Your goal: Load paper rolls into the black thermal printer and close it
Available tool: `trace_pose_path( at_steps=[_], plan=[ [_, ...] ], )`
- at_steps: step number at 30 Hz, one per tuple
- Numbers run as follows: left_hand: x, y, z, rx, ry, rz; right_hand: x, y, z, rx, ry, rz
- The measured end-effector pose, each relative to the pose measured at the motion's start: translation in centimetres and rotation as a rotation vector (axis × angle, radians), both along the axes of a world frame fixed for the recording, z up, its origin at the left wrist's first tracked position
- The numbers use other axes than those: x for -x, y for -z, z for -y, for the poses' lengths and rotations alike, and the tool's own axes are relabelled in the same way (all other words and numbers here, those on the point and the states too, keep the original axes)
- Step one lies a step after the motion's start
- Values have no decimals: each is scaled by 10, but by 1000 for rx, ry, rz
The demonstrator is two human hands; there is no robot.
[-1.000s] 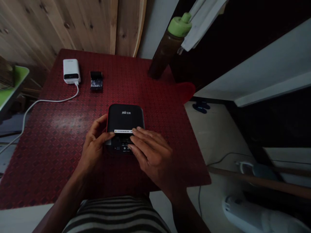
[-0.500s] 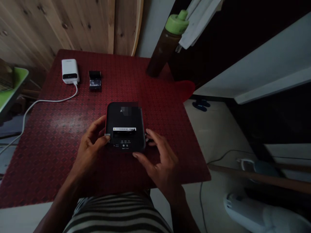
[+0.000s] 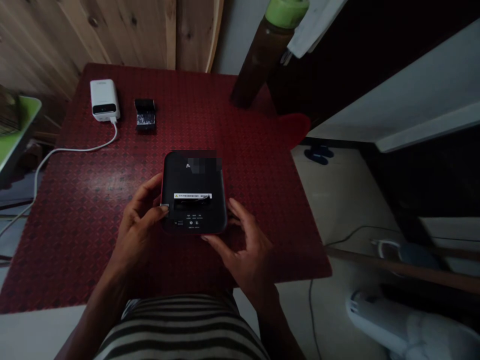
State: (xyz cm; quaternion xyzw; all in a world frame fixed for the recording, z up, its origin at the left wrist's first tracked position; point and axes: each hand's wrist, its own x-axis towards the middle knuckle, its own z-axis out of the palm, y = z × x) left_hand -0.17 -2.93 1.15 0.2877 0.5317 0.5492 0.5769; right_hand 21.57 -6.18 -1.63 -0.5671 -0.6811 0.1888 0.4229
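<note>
A compact black printer [image 3: 194, 182] with red lower edges lies face up near the middle of the table. Across its top run a white warning sticker, a dark slot and small printed icons by the front edge. My left hand [image 3: 140, 215] grips its left side, the thumb pressed on a small grey tab and the fingers curled behind. Round the right side and front corner is my right hand [image 3: 247, 245], thumb against the front edge and fingers at the side; those fingertips are partly hidden. Beyond the printer lies a small black ribbon roll [image 3: 145, 115].
A white power bank [image 3: 105, 100] with a plugged-in white cable [image 3: 75, 149] sits at the table's far left. A dark bottle with a green cap [image 3: 262, 55] stands at the back right, near a red rounded object [image 3: 298, 130]. The red patterned table [image 3: 292, 235] ends to the right.
The view has shifted slightly, so the table's far items appear higher and the bottle cap is partly cut off. Both hands stay at the printer, almost unmoved.
</note>
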Motion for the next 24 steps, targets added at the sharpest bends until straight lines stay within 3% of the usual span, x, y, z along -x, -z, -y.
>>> trace_pose_path(
  at_steps=[9, 17, 20, 24],
  plan=[
    [-1, -3, -2, 46, -27, 31, 0, 0, 0, 24, -5, -37],
    [-2, 4, 1, -55, 36, -1, 3, 2, -1, -5, -19, -62],
    [-1, 8, 3, -60, 32, 47, -6, -8, -3, 41, -69, -39],
    [5, 15, 5, -91, 47, 55, -19, -36, -20, 38, -157, 8]
  ],
)
